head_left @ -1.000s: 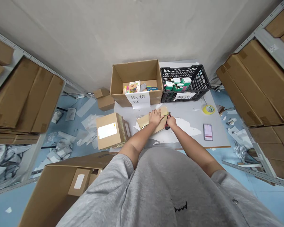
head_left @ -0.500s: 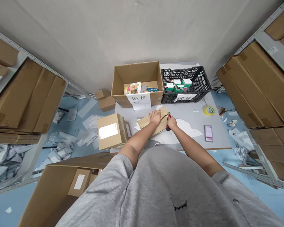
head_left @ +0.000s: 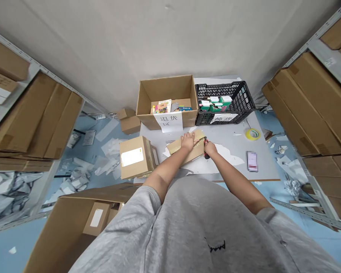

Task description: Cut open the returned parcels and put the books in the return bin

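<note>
Fingers of my left hand [head_left: 188,141] spread flat, pressing the taped cardboard parcel [head_left: 198,150] onto the grey worktable [head_left: 238,175], my right hand [head_left: 210,149] curled shut around a red-and-black box cutter [head_left: 206,154] at the parcel's right end: seemingly slitting tape, the blade needing to track that seam.

Left hand [head_left: 188,141] flat on a small cardboard box [head_left: 193,151], right hand [head_left: 210,149] holding a red box cutter [head_left: 206,149], yellow tape roll [head_left: 252,134] nearby, black crate [head_left: 226,102] behind

A parcel storeroom, steel shelving [head_left: 326,51] seen at 3 o'clock, cartons [head_left: 309,102] stacked on it, a returns-area sign [head_left: 168,122] posted at 12 o'clock, packing paper [head_left: 8,193] strewn at 9 o'clock
</note>
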`<state>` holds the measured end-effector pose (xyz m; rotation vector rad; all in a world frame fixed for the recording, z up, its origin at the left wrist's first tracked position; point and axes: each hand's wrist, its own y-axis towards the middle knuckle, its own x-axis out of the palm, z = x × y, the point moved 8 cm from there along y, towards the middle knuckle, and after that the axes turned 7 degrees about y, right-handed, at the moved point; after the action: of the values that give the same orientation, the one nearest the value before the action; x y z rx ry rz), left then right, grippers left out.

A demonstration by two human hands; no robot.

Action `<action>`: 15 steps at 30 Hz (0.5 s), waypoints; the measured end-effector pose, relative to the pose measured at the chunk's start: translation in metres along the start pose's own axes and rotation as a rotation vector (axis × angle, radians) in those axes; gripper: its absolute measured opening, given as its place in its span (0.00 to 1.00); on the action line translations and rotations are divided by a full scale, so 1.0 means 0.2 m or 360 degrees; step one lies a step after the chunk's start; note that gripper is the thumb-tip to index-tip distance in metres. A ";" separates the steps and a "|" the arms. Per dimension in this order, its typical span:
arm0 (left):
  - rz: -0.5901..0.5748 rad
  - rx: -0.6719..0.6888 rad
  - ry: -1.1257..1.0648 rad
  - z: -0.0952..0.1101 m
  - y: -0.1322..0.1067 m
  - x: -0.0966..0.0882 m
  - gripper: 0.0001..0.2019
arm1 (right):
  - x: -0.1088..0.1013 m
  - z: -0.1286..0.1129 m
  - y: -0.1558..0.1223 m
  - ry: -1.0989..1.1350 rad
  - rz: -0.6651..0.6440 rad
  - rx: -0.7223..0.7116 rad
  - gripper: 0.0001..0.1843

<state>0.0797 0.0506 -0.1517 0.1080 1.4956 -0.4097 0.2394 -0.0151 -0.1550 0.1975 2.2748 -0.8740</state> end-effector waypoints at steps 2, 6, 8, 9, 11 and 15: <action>0.0033 0.0060 0.0018 -0.01 -0.03 0.00 0.36 | -0.03 0.06 -0.01 0.0071 -0.0047 0.0035 0.25; 0.0071 0.0240 0.0044 -0.04 -0.05 -0.01 0.36 | -0.12 0.13 0.02 0.0297 0.0039 -0.0002 0.26; 0.0083 0.0398 0.0033 -0.04 -0.04 -0.01 0.36 | -0.13 0.14 0.05 0.0343 0.0065 -0.0041 0.24; 0.0082 0.0477 0.0019 -0.04 -0.03 -0.01 0.36 | -0.13 0.14 0.07 0.0354 0.0053 -0.0048 0.23; 0.0071 0.0593 -0.0014 -0.03 -0.01 -0.01 0.36 | -0.10 0.14 0.11 0.0377 0.0008 -0.0040 0.24; 0.0068 0.0653 -0.0070 -0.02 0.01 0.03 0.39 | -0.04 0.13 0.21 0.0605 -0.0069 -0.0035 0.27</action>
<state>0.0775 0.0517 -0.1578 0.4516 1.3470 -0.6758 0.2757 0.0010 -0.1867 0.3292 2.6474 -0.8934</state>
